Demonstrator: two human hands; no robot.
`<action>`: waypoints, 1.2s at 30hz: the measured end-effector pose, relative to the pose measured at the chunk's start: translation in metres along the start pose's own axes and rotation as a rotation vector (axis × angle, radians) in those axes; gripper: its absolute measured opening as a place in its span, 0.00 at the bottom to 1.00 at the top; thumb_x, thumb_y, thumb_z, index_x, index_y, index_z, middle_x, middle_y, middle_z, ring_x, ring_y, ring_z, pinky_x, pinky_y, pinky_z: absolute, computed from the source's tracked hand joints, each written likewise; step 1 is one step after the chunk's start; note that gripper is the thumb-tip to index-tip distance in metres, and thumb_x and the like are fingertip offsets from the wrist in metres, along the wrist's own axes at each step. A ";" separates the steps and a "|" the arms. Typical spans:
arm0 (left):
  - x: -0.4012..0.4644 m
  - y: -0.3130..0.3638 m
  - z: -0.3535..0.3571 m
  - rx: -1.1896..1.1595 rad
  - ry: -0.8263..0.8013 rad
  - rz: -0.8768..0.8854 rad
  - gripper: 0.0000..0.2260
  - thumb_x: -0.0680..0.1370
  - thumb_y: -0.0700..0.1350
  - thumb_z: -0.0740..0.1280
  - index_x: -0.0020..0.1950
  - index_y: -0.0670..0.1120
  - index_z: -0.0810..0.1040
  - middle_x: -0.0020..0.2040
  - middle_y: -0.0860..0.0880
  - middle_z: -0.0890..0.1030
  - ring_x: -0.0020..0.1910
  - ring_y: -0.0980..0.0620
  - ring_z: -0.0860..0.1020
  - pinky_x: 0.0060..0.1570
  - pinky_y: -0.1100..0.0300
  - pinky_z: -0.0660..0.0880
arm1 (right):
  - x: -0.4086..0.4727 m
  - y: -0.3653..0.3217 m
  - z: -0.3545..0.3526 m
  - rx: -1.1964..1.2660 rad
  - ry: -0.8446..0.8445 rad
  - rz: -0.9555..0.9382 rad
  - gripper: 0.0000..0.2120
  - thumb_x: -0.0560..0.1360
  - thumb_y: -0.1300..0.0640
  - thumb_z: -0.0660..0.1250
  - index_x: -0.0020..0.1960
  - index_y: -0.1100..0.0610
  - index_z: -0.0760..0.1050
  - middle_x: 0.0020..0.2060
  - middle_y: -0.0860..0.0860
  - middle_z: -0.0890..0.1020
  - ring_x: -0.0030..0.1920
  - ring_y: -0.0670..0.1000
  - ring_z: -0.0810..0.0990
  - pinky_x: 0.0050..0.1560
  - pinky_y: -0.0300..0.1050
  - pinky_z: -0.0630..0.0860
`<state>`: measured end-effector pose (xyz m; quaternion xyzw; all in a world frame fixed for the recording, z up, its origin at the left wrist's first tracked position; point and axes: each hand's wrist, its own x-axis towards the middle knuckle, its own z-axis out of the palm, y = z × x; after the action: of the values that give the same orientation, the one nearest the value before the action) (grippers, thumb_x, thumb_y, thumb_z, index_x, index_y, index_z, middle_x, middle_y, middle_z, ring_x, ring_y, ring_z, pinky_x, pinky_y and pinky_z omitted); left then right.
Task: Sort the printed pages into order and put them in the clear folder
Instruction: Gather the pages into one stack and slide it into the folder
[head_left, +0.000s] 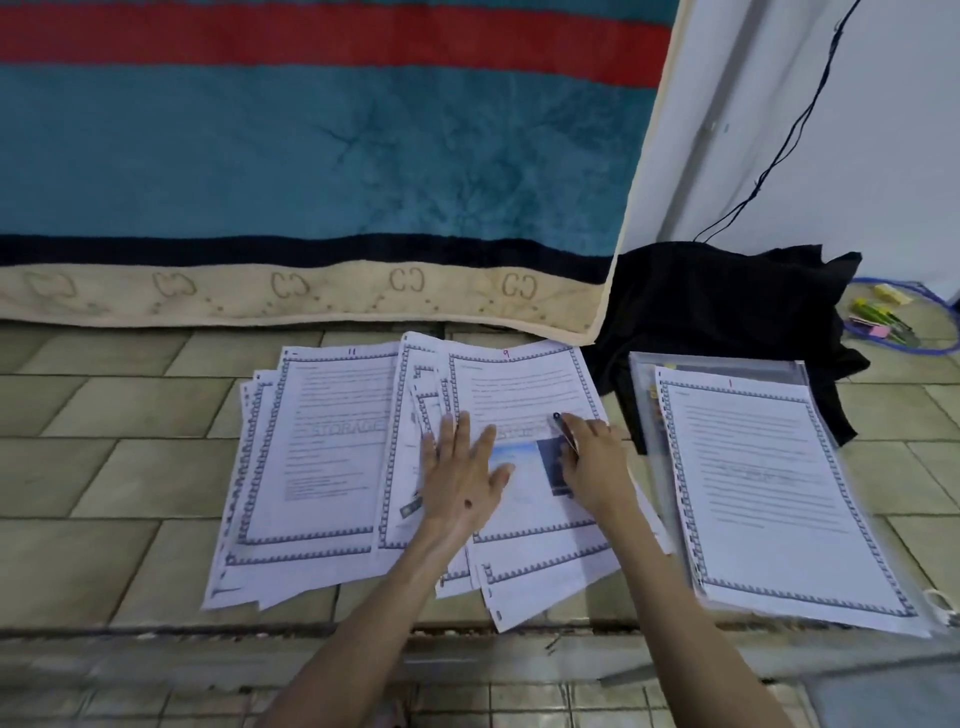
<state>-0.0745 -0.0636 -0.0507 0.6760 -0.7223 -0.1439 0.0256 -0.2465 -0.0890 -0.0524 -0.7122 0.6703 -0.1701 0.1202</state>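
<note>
Printed pages with grey-blue borders lie spread on the tiled floor. A left pile has a page marked 11 on top. A middle fanned pile shows a page marked 9. My left hand rests flat on this middle pile with fingers spread. My right hand lies on the same page and holds a pen. To the right, a page marked 1 lies on the clear folder.
A teal, red and beige blanket hangs behind the pages. Black cloth is heaped beside the folder. Highlighters and small stationery lie at the far right near a blue cord. A black cable runs down the white wall.
</note>
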 end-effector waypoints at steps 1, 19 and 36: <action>-0.001 -0.006 0.003 0.003 -0.023 0.001 0.27 0.80 0.61 0.45 0.77 0.53 0.46 0.78 0.46 0.42 0.76 0.46 0.38 0.72 0.46 0.36 | 0.001 0.000 0.000 0.025 0.020 0.005 0.20 0.77 0.63 0.59 0.69 0.58 0.68 0.61 0.61 0.75 0.61 0.62 0.69 0.57 0.52 0.68; 0.002 -0.033 -0.032 -0.781 0.241 -0.329 0.22 0.79 0.37 0.59 0.73 0.40 0.60 0.71 0.40 0.63 0.69 0.44 0.66 0.68 0.56 0.65 | -0.001 -0.021 -0.007 0.207 0.254 0.156 0.18 0.79 0.59 0.58 0.68 0.61 0.69 0.64 0.61 0.74 0.64 0.61 0.70 0.64 0.54 0.67; 0.018 -0.015 -0.037 -0.653 0.144 -0.606 0.28 0.74 0.43 0.68 0.66 0.35 0.59 0.65 0.35 0.67 0.64 0.37 0.66 0.62 0.46 0.67 | -0.024 -0.059 0.032 0.588 -0.050 0.188 0.20 0.82 0.51 0.53 0.72 0.55 0.65 0.74 0.52 0.63 0.76 0.49 0.54 0.72 0.39 0.48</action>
<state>-0.0526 -0.0887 -0.0219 0.8218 -0.4048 -0.3180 0.2444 -0.1805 -0.0625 -0.0604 -0.5859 0.6521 -0.3274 0.3526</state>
